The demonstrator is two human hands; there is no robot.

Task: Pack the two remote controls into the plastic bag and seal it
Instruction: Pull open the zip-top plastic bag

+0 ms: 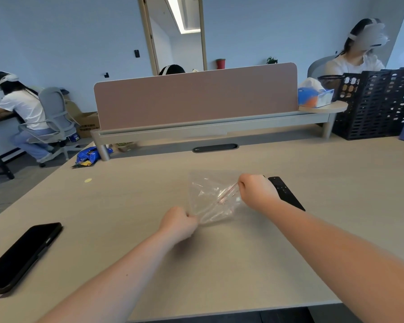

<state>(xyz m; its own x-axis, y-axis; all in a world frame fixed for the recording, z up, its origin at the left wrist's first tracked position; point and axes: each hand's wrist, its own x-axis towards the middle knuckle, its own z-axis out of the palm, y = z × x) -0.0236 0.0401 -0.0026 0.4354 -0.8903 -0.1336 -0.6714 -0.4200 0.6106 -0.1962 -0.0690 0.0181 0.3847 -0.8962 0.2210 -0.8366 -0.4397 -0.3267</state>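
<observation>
Landmark: the plastic bag [210, 197], clear and crumpled, lying on the desk [219, 264] in front of the person; all places below are given relative to it.
Left hand [179, 223]: closed in a pinch on the bag's near-left corner, where the film is gathered into folds.
Right hand [254, 190]: closed on the bag's right edge, where a pinkish zip strip can be made out; the bag is stretched between the two hands.
Bag contents: nothing dark is seen through the film, so the bag is judged empty.
Remote control [286, 193]: one black remote is seen flat on the desk just right of the bag, partly hidden behind the right wrist.
Second remote: only a dark sliver shows above the right hand, so it cannot be told whether this is the second one.
Phone [21, 255]: a dark phone is seen well to the left of the bag, nearer the desk edge.
Progress: early; the mouth is judged to be being pulled open.
Left to do: both remotes are to be put in, and the zip strip pressed shut.
</observation>
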